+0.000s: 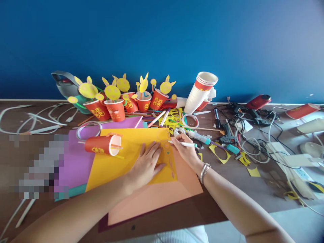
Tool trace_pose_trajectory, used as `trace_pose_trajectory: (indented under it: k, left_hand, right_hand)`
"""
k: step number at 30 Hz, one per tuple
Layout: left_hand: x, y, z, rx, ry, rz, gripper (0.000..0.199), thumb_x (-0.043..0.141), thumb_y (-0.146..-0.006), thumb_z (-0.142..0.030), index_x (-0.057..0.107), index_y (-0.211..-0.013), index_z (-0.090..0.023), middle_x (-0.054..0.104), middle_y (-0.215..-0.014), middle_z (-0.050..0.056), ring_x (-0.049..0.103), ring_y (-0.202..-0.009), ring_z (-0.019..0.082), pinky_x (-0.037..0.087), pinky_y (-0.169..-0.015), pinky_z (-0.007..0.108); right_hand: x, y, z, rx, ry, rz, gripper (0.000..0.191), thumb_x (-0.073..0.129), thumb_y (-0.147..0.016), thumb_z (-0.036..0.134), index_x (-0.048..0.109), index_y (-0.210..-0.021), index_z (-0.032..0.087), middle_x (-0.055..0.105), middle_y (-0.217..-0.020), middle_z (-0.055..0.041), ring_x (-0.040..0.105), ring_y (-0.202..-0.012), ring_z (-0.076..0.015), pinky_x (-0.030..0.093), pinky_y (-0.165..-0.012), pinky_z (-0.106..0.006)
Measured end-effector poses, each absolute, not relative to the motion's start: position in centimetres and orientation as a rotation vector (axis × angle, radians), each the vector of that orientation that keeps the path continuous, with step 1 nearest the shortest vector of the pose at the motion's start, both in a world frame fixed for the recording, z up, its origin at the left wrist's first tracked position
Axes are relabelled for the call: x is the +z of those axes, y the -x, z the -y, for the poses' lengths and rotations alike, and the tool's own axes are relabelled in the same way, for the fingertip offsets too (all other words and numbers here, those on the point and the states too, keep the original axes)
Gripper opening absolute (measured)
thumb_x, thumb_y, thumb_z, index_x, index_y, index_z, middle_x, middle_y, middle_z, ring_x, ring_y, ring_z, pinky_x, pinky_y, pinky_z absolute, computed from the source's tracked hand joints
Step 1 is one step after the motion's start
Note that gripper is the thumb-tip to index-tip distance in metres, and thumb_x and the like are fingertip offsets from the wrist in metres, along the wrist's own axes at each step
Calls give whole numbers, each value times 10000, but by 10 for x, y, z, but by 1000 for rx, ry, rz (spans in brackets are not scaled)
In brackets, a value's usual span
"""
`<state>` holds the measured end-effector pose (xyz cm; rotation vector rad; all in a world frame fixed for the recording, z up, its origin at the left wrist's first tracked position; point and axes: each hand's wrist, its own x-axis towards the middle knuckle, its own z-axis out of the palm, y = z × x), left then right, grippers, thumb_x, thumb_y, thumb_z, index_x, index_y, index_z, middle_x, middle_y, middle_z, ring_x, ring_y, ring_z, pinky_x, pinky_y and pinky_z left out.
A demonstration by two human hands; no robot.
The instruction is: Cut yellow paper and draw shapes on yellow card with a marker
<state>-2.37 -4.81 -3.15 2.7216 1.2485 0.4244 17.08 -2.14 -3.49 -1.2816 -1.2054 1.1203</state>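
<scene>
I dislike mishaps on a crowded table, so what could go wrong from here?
The red cup lying across the purple sheet and yellow sheet could roll if the left hand shifts the paper. The white marker in the right hand, near the yellow edge, might stray onto the peach sheet. The leaning cup stack could topple if bumped.

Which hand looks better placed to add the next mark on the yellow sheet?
Right hand, probably: it grips a white pen, its tip beside the drawn marks on the yellow sheet. The left hand rests spread there, seemingly steadying it.
</scene>
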Motion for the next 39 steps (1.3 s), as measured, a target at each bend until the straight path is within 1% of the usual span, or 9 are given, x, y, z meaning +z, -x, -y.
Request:
trace_pose_trajectory:
  k: [4, 8, 10, 12, 16, 22, 27, 33, 39]
  left_hand:
    - [-32, 24, 48, 432, -2723, -1255, 436, 472, -910, -387, 455, -1271, -142, 488, -1340, 161, 384, -1306, 306, 282, -1074, 566]
    - [-32, 24, 48, 418, -2734, -1246, 453, 496, -899, -383, 450, -1275, -136, 483, -1349, 159, 378, -1310, 310, 284, -1072, 573]
    - [-31, 24, 49, 415, -2742, -1250, 454, 498, -898, -378, 448, -1279, -137, 482, -1352, 157, 380, -1309, 315, 289, -1068, 578]
    - [-31, 23, 49, 404, -2757, -1259, 454, 494, -901, -375, 447, -1282, -132, 481, -1354, 158, 382, -1307, 317, 293, -1065, 577]
    - [-30, 23, 49, 384, -2785, -1259, 465, 487, -903, -377, 447, -1283, -113, 479, -1356, 166, 389, -1301, 319, 309, -1057, 571]
    - [-32, 24, 49, 416, -2779, -1254, 468, 481, -904, -389, 449, -1283, -116, 483, -1350, 166, 390, -1302, 314, 299, -1062, 578]
    - [-32, 23, 49, 396, -2774, -1258, 462, 471, -908, -393, 455, -1280, -119, 484, -1348, 169, 389, -1301, 315, 296, -1058, 583]
    - [-32, 24, 50, 397, -2772, -1264, 464, 463, -911, -395, 446, -1289, -128, 476, -1357, 164, 369, -1316, 308, 279, -1070, 575]
    - [-32, 24, 50, 387, -2764, -1284, 461, 451, -915, -407, 442, -1291, -140, 478, -1355, 165, 381, -1308, 312, 221, -1074, 625]
  right_hand:
    - [-30, -172, 22, 1104, 1309, 1267, 303, 601, -818, 453, 507, -718, 183, 574, -656, -2, 594, -596, -145, 468, -534, -232]
    - [-27, -172, 23, 1079, 1316, 1315, 238, 624, -782, 372, 489, -714, 187, 557, -642, 14, 563, -574, -132, 460, -516, -224]
    - [-27, -172, 23, 1066, 1312, 1323, 246, 631, -767, 350, 463, -685, 189, 541, -623, 23, 554, -559, -126, 457, -509, -220]
    - [-29, -172, 24, 1077, 1314, 1311, 258, 627, -776, 364, 469, -679, 185, 542, -629, 20, 574, -575, -131, 469, -521, -222]
    - [-34, -174, 23, 1128, 1307, 1251, 277, 628, -799, 426, 523, -724, 181, 588, -710, -5, 644, -677, -168, 510, -572, -240]
    - [-37, -175, 23, 1148, 1268, 1243, 272, 632, -809, 430, 538, -744, 183, 604, -752, -12, 665, -717, -188, 534, -595, -259]
    - [-36, -175, 24, 1127, 1274, 1270, 270, 628, -815, 421, 533, -723, 186, 594, -737, -2, 651, -697, -170, 528, -601, -252]
    - [-31, -173, 24, 1098, 1327, 1268, 329, 610, -804, 483, 524, -706, 181, 585, -688, -12, 599, -627, -150, 517, -557, -250]
    - [-29, -175, 24, 1049, 1341, 1337, 319, 609, -801, 463, 507, -687, 183, 570, -625, -1, 555, -570, -135, 473, -511, -233]
